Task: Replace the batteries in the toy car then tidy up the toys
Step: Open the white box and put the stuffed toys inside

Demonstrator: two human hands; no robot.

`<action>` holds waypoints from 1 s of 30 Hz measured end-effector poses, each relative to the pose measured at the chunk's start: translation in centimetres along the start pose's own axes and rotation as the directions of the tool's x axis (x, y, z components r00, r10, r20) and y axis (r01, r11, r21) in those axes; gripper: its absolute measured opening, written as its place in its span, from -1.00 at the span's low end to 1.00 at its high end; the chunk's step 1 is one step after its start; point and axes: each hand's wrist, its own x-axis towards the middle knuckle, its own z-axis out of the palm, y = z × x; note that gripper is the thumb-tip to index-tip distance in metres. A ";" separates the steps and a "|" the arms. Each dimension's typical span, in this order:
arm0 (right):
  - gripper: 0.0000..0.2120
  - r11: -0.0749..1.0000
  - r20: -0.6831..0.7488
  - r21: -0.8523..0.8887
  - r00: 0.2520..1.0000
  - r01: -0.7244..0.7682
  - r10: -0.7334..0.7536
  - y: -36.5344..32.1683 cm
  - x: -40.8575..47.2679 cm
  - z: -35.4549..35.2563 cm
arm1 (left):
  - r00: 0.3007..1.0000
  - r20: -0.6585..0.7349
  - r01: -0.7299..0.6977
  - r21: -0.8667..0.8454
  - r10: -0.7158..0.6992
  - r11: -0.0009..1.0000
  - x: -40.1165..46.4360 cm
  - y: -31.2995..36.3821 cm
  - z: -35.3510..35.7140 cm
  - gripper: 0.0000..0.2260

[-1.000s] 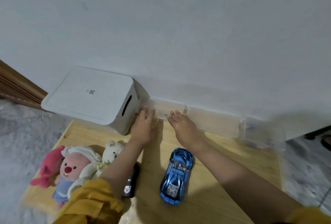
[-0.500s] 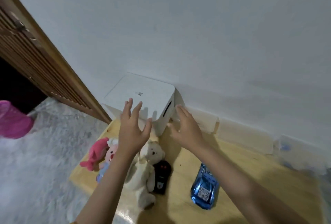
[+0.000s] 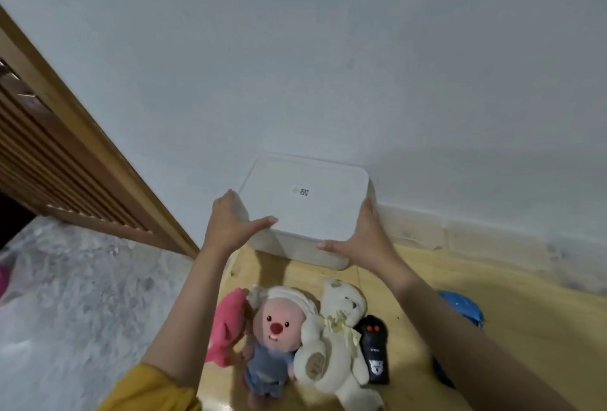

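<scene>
1. Both forearms reach forward from yellow sleeves over the wooden worktop to a white lidded box that stands at the worktop's far edge against the white wall.
2. The left hand clasps the box's left near corner: fingers wrap down the left side, and the thumb lies flat along the front edge of the lid, pointing right. This grip is closed around the corner.
3. The right hand clasps the right near corner in mirror fashion: fingers run up the right side, and the thumb stretches left along the lid's front edge. This grip also holds the box.
4. The blue toy car lies on the worktop to the right, partly hidden behind the right forearm.
5. Between the forearms lie a pink plush, a pink-faced doll in blue clothes, and a cream teddy bear, bunched together and touching.
6. A black remote control lies just beside the bear's right side.
7. A slatted wooden door stands at the left.
</scene>
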 end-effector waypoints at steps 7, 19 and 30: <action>-0.10 0.990 -0.061 0.134 0.997 0.051 -0.043 -0.9 -1.3 -0.4 | 0.999 -0.027 -0.046 -0.015 0.045 0.999 -0.3 -0.6 -0.4 -0.35; 0.10 0.997 -0.007 0.070 1.000 -0.009 0.010 -1.5 -1.6 -1.2 | 0.998 0.056 -0.007 0.071 0.003 0.997 -0.6 -1.3 -0.6 -0.22; 0.05 0.999 -0.077 0.036 0.997 -0.023 0.026 -1.5 -1.9 0.4 | 0.994 0.079 -0.088 0.104 0.080 0.991 0.7 -2.1 -0.8 0.01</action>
